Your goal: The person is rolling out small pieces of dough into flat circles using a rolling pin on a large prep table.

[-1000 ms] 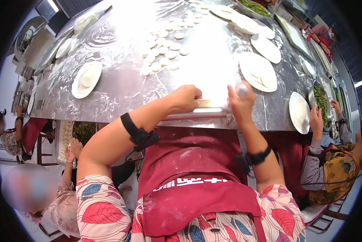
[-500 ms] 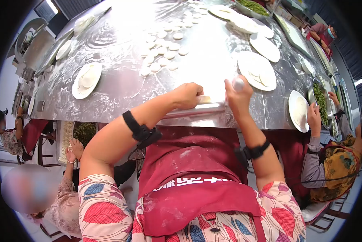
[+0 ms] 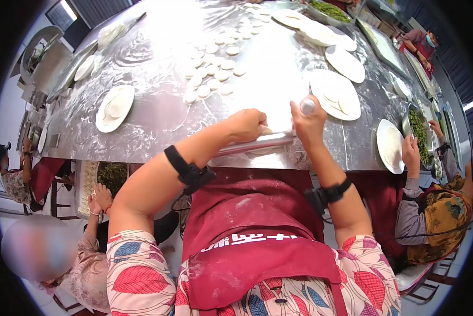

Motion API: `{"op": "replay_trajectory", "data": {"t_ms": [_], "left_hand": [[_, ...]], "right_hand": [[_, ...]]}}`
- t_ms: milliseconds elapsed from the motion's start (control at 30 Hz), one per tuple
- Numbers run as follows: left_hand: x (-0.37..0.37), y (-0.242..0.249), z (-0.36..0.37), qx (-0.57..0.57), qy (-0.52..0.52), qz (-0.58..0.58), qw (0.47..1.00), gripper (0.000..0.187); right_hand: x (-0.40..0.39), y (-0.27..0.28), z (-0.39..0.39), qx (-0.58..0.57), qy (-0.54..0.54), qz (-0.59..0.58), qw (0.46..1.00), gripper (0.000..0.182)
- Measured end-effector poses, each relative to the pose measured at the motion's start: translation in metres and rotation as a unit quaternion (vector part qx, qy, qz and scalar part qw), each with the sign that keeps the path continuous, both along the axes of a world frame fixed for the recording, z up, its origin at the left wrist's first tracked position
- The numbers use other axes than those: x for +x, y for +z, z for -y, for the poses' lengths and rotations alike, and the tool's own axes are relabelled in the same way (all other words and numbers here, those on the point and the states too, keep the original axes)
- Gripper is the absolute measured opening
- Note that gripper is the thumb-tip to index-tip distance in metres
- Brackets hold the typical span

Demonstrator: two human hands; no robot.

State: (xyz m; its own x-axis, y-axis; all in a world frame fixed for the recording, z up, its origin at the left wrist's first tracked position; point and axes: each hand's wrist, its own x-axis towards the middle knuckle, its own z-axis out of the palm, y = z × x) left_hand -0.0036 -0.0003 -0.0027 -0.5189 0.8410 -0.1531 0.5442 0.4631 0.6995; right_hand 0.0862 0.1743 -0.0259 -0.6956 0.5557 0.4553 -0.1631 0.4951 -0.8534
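My left hand (image 3: 247,125) is closed, its fingertips pinching the edge of a round dough wrapper (image 3: 267,130). Across that wrapper lies a smooth metal rolling pin (image 3: 268,140), close to the near edge of the table. My right hand (image 3: 307,121) is wrapped around the pin's right end, and a pale round tip shows above the fist. Most of the wrapper is hidden by the pin and my left fingers. Beyond my hands, many small flattened dough pieces (image 3: 213,69) are spread over the floured table.
The floured steel table (image 3: 157,139) carries plates of wrappers, including a left plate (image 3: 104,125) and a right plate (image 3: 355,111). A bowl of chopped green filling (image 3: 416,126) stands far right. Seated co-workers' hands (image 3: 411,156) are at both sides.
The rolling pin has shifted slightly toward the far side of the table, and some dough now shows on its near side. My right hand has moved slightly left and up.
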Motion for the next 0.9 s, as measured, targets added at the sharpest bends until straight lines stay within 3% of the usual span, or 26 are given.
{"op": "replay_trajectory", "data": {"t_ms": [100, 167, 233, 267, 367, 500, 600, 633, 667, 700, 767, 800, 900], "left_hand": [[0.003, -0.001, -0.007, -0.020, 0.009, 0.000, 1.000, 0.026], [0.006, 0.005, -0.004, -0.048, -0.010, 0.005, 0.999, 0.020], [0.002, -0.001, 0.003, -0.031, -0.001, 0.017, 0.999, 0.019], [0.000, -0.006, 0.007, -0.029, 0.027, 0.100, 0.994, 0.019], [0.002, 0.008, 0.013, -0.065, -0.029, 0.027, 0.997, 0.019], [-0.010, -0.006, 0.014, -0.028, 0.017, -0.009, 0.999, 0.021], [-0.001, -0.003, 0.018, -0.038, 0.038, -0.003, 0.999, 0.023], [0.000, -0.010, 0.020, -0.021, 0.039, 0.008, 0.999, 0.021], [0.009, 0.002, 0.020, -0.043, 0.035, -0.008, 0.998, 0.019], [0.015, 0.011, 0.019, -0.041, 0.032, -0.041, 0.998, 0.017], [0.014, 0.012, 0.007, -0.016, 0.062, 0.061, 0.996, 0.015], [0.002, -0.004, -0.001, 0.034, 0.030, 0.073, 0.996, 0.013], [-0.015, 0.002, -0.051, 0.089, 0.018, 0.164, 0.982, 0.011]], "right_hand": [[-0.008, 0.003, -0.003, 0.036, -0.004, 0.004, 0.999, 0.022], [0.029, 0.007, 0.006, 0.056, -0.014, -0.008, 0.998, 0.022], [0.066, 0.018, 0.024, -0.123, 0.035, 0.038, 0.991, 0.021], [0.072, 0.006, 0.022, -0.119, 0.062, -0.012, 0.991, 0.020], [0.039, 0.008, 0.011, 0.011, -0.009, -0.002, 1.000, 0.021], [-0.027, 0.001, -0.003, 0.014, 0.007, -0.005, 1.000, 0.022], [0.003, 0.014, 0.005, 0.064, -0.016, -0.043, 0.997, 0.024], [0.019, 0.010, 0.005, 0.003, 0.010, -0.024, 1.000, 0.023], [0.037, 0.009, 0.007, 0.081, -0.010, -0.036, 0.996, 0.022], [0.055, 0.015, 0.013, 0.073, -0.003, -0.027, 0.997, 0.021], [0.079, 0.010, 0.018, -0.005, 0.047, -0.007, 0.999, 0.022], [0.089, 0.011, 0.022, -0.070, 0.077, 0.005, 0.995, 0.023], [0.096, 0.004, 0.022, -0.099, 0.116, -0.015, 0.988, 0.021]]}}
